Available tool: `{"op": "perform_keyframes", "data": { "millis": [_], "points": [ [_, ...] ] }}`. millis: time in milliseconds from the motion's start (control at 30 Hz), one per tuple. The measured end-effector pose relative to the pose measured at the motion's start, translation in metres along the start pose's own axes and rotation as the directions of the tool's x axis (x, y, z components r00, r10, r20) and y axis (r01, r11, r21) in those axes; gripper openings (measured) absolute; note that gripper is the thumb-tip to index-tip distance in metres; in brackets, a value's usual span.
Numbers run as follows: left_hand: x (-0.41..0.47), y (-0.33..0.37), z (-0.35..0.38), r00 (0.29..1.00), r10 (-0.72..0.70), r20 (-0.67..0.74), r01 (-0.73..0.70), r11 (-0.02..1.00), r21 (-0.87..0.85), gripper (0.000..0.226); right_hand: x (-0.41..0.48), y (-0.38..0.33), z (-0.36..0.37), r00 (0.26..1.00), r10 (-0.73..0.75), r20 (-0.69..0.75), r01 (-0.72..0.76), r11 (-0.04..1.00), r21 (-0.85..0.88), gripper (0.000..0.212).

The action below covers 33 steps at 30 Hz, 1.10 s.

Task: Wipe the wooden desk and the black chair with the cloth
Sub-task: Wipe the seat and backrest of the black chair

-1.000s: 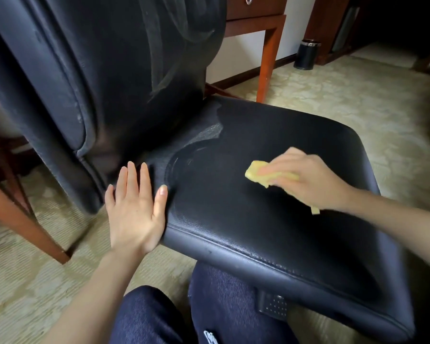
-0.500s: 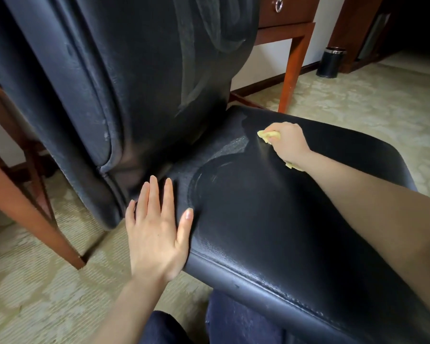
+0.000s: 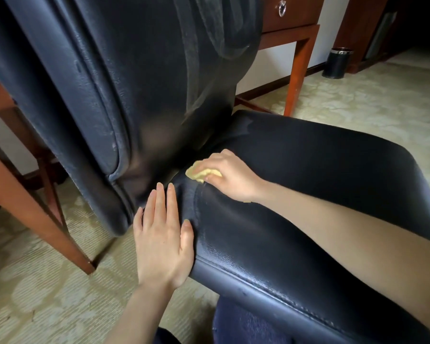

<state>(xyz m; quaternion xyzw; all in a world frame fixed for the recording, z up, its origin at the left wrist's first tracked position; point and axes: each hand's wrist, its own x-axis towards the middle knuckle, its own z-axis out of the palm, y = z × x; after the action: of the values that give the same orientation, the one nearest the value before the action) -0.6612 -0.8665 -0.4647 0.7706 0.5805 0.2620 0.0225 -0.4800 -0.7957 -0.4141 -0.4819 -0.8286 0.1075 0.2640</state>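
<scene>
The black leather chair (image 3: pixel 308 175) fills the view, its backrest at upper left with pale wipe streaks and its seat stretching to the right. My right hand (image 3: pixel 230 176) grips a small yellow cloth (image 3: pixel 201 173) and presses it onto the seat near the crease below the backrest. My left hand (image 3: pixel 163 234) lies flat with straight fingers on the seat's left corner. The wooden desk (image 3: pixel 293 33) stands behind the chair, showing a drawer with a ring pull and a reddish leg.
A wooden leg (image 3: pixel 42 209) slants down to the carpet at left. A small black bin (image 3: pixel 336 62) stands by the wall at the back right. Pale patterned carpet (image 3: pixel 358 103) covers the floor. My dark trousers (image 3: pixel 243 324) show at the bottom.
My right hand has swept the cloth from the seat's back right edge leftward into the crease near my left hand. The left hand stayed flat on the corner. The view came closer.
</scene>
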Motion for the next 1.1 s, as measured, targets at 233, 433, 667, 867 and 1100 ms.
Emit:
{"op": "perform_keyframes", "data": {
  "millis": [233, 433, 667, 867, 1100],
  "points": [
    [-0.001, 0.000, -0.002, 1.000, 0.003, 0.009, -0.003, 1.000, 0.002, 0.074, -0.083, -0.032, -0.024, 0.975, -0.099, 0.198, 0.081, 0.992, 0.096, 0.025],
    [-0.003, 0.001, -0.003, 1.000, 0.003, 0.012, -0.003, 1.000, 0.007, 0.075, -0.127, -0.025, -0.051, 0.946, -0.141, 0.293, 0.095, 0.981, 0.167, 0.024],
    [-0.002, 0.002, -0.002, 1.000, -0.008, -0.001, 0.008, 1.000, 0.004, 0.074, -0.102, 0.032, -0.067, 0.976, 0.136, 0.172, -0.147, 0.988, 0.050, 0.033],
    [0.000, 0.004, -0.002, 1.000, -0.013, 0.003, 0.013, 1.000, -0.025, 0.074, -0.052, 0.059, -0.059, 0.988, 0.153, 0.031, -0.148, 0.982, -0.119, 0.026],
    [0.001, 0.007, -0.002, 0.998, -0.056, 0.021, 0.057, 0.997, -0.053, 0.076, 0.032, 0.062, -0.020, 0.970, 0.231, -0.080, -0.245, 0.908, -0.341, 0.037]
  ]
}}
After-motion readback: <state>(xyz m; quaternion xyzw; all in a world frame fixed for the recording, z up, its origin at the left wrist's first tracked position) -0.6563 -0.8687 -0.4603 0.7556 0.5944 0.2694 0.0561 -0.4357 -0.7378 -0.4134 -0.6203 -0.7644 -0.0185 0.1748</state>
